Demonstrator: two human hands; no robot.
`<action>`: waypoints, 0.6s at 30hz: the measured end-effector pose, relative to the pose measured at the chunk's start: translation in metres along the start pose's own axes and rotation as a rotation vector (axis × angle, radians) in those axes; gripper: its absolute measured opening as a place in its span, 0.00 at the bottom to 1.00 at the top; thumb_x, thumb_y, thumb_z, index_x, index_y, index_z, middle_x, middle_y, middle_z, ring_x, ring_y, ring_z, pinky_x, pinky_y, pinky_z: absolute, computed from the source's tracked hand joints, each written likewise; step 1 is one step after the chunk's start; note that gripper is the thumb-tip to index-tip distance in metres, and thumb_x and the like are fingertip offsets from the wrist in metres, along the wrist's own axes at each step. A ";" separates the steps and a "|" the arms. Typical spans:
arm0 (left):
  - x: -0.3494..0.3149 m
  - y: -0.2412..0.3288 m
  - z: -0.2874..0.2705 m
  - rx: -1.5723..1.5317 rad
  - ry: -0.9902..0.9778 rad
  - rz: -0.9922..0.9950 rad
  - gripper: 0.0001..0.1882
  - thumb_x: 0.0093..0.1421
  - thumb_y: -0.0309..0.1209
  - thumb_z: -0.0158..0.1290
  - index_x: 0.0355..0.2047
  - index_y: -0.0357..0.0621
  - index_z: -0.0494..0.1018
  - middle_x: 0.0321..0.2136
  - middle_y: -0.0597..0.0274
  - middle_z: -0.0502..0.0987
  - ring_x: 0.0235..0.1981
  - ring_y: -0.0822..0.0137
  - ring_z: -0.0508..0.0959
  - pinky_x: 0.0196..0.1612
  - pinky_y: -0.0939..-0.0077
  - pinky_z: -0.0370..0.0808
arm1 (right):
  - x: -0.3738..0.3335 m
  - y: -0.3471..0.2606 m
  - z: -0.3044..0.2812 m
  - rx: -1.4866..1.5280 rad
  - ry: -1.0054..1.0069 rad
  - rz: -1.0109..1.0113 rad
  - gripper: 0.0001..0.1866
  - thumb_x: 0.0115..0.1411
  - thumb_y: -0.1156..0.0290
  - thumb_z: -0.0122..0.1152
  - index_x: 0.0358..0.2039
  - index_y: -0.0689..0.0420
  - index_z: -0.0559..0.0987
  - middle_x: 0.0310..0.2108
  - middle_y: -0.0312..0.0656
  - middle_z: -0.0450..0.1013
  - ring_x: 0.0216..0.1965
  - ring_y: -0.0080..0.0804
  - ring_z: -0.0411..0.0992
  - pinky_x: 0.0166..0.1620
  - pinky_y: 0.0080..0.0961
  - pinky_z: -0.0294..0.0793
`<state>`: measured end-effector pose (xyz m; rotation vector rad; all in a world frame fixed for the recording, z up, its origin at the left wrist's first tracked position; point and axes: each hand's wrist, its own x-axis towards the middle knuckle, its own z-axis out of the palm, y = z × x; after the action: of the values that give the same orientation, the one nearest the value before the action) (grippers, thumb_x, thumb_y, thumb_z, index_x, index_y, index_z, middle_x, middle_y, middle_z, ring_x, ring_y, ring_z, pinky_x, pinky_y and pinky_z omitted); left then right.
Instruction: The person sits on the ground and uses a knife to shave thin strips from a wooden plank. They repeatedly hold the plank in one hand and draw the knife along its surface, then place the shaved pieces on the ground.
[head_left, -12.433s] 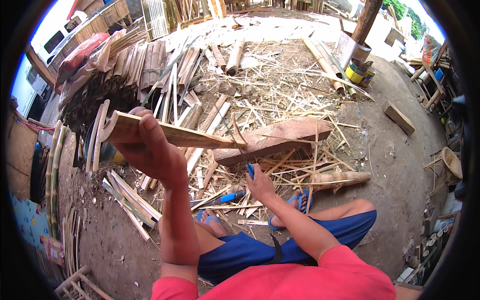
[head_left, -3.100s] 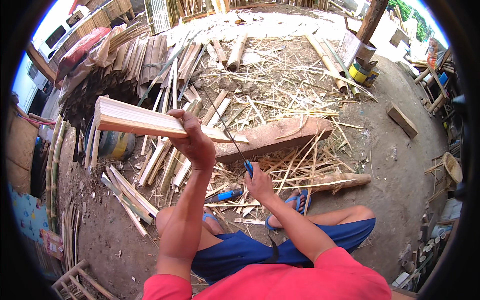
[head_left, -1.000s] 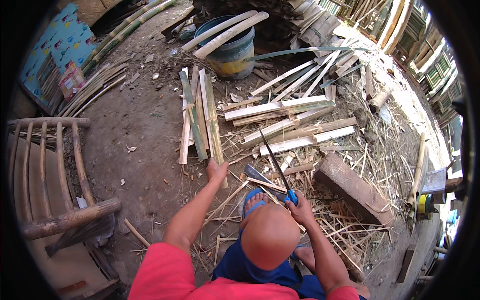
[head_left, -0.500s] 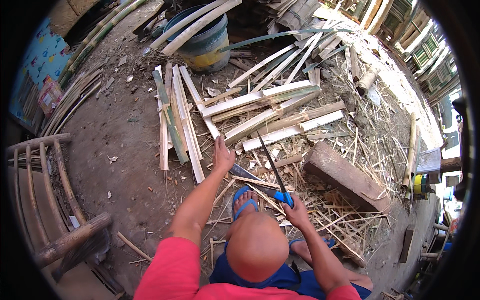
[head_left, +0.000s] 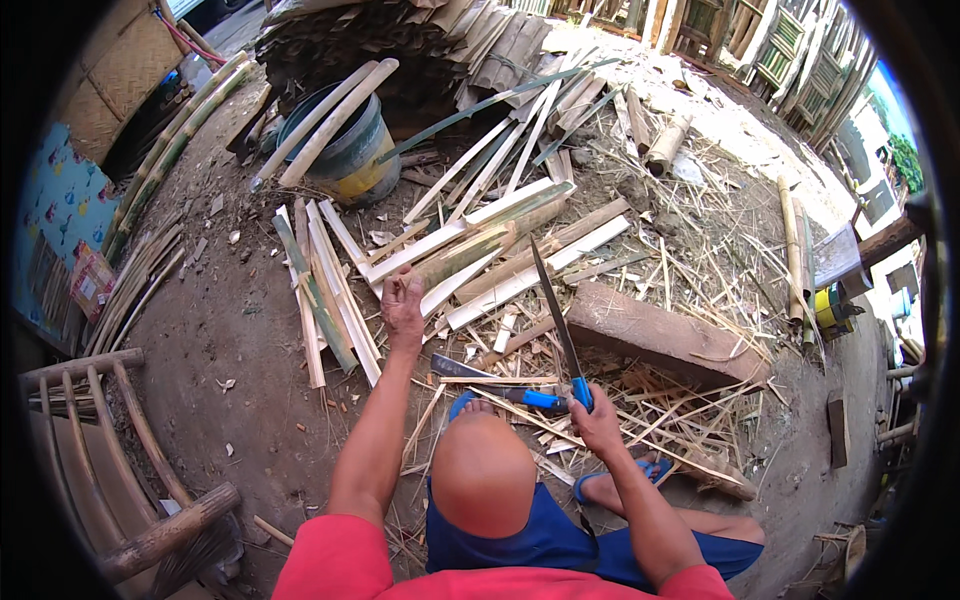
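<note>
My left hand (head_left: 403, 318) is closed around the near end of a split bamboo piece (head_left: 480, 246) in the pile ahead of me. Its thumb and fingers meet at that end. My right hand (head_left: 598, 425) grips the blue handle of a long, dark, tapering blade (head_left: 556, 305), point up and away from me; whether it is a saw or a machete I cannot tell. A second blue-handled blade, like a machete (head_left: 470, 372), lies on the ground between my hands. Other split bamboo lengths (head_left: 335, 285) lie left of my left hand.
A squared wooden block (head_left: 665, 335) lies right of the blade, with shavings and thin strips (head_left: 640, 420) around it. Behind the pile stands a bucket (head_left: 350, 150) with poles in it. A wooden-railed frame (head_left: 125, 440) is at the left, a bamboo stack (head_left: 490, 50) at the back.
My left hand has moved left and forward, from a pale strip's end to the bamboo piece. The blade stays in my right hand. The view has shifted, showing more of the far yard.
</note>
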<state>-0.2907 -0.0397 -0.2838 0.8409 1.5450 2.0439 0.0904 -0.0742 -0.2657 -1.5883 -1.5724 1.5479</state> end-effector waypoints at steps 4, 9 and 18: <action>0.027 0.137 0.069 -0.046 -0.085 0.358 0.10 0.68 0.30 0.50 0.40 0.43 0.58 0.43 0.48 0.80 0.43 0.69 0.76 0.55 0.73 0.68 | -0.030 -0.019 -0.036 0.082 0.036 -0.029 0.12 0.63 0.67 0.61 0.42 0.59 0.72 0.22 0.36 0.70 0.19 0.20 0.68 0.23 0.23 0.69; 0.031 0.294 0.141 -0.204 0.018 0.500 0.15 0.63 0.30 0.48 0.45 0.37 0.58 0.36 0.43 0.79 0.37 0.56 0.83 0.47 0.60 0.81 | -0.078 -0.027 -0.085 0.112 0.103 -0.042 0.11 0.65 0.68 0.60 0.43 0.57 0.70 0.23 0.32 0.67 0.20 0.17 0.65 0.21 0.20 0.66; -0.049 0.401 0.231 -0.580 -0.347 0.366 0.20 0.69 0.49 0.47 0.48 0.45 0.70 0.29 0.57 0.76 0.27 0.64 0.78 0.37 0.65 0.77 | -0.147 -0.037 -0.132 0.001 0.357 -0.032 0.19 0.64 0.66 0.60 0.51 0.58 0.67 0.23 0.42 0.72 0.19 0.32 0.74 0.24 0.34 0.74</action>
<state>-0.0893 -0.0241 0.1357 1.2077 0.5902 2.2602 0.2289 -0.1419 -0.1367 -1.7161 -1.3899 1.1670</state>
